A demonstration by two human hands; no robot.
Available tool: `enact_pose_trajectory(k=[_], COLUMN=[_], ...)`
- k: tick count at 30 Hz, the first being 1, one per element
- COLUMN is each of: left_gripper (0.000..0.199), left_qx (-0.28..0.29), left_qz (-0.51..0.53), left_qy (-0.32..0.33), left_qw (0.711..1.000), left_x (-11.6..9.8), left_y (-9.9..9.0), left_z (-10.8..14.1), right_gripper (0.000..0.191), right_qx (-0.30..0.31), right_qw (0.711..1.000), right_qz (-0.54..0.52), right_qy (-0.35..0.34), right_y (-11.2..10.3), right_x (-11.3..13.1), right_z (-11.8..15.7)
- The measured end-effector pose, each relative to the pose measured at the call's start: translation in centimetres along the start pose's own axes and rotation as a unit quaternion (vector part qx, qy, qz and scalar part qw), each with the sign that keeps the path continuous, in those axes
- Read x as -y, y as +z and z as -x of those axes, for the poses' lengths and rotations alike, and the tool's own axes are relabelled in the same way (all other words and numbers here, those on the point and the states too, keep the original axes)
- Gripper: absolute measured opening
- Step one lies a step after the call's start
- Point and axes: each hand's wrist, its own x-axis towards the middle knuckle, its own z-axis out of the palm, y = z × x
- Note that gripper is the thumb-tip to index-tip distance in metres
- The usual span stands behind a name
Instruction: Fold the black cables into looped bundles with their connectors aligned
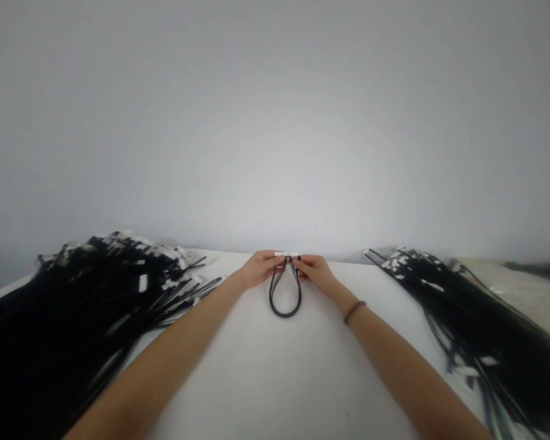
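My left hand [261, 269] and right hand [318, 274] pinch a black cable-tie loop [285, 316] between pressed fingers near the counter [275, 379]'s far edge at 12 o'clock, with a tagged tie heap [87, 287] at 9 o'clock and another tie heap [486, 330] at 3 o'clock.

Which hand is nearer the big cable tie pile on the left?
Left hand: it sits just right of the pile of black cable ties. The right hand is farther away, across the looped black cable ties.

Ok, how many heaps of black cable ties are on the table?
2: one large heap left of the left hand, one heap right of the right hand, both on the white table. Others may lie out of view.
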Motion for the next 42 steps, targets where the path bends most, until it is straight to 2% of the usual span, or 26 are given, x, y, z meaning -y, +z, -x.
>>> enact_pose_trajectory(k=[10, 23, 30, 38, 40, 42], left_gripper=[0.029, 0.028, 0.03, 0.028, 0.031, 0.035], left_qx=[-0.002, -0.011, -0.029, -0.054, -0.061, -0.045], left_qz=[-0.007, -0.015, -0.033, -0.051, -0.054, -0.043], left_qy=[0.002, 0.006, 0.018, 0.016, 0.003, -0.018], left_qw=[1.0, 1.0, 0.999, 0.997, 0.997, 0.998], left_x=[-0.11, 0.06, 0.23, 0.37, 0.27, -0.35], left_y=[0.1, 0.22, 0.33, 0.55, 0.4, 0.11], left_z=[0.13, 0.05, -0.05, -0.13, -0.12, 0.12], right_gripper=[0.033, 0.031, 0.029, 0.029, 0.029, 0.029], right_qx=[-0.003, -0.023, -0.028, -0.029, -0.04, -0.062], right_qw=[1.0, 0.999, 0.999, 0.998, 0.999, 0.997], right_qz=[0.03, 0.033, 0.017, 0.039, 0.023, -0.036], right_qy=[-0.006, 0.013, 0.032, 0.025, 0.027, 0.036], right_y=[0.04, 0.1, 0.05, 0.24, 0.18, -0.11], right_x=[0.13, -0.09, -0.47, -0.3, -0.3, -0.44], right_z=[0.08, 0.06, -0.1, -0.09, -0.21, -0.47])
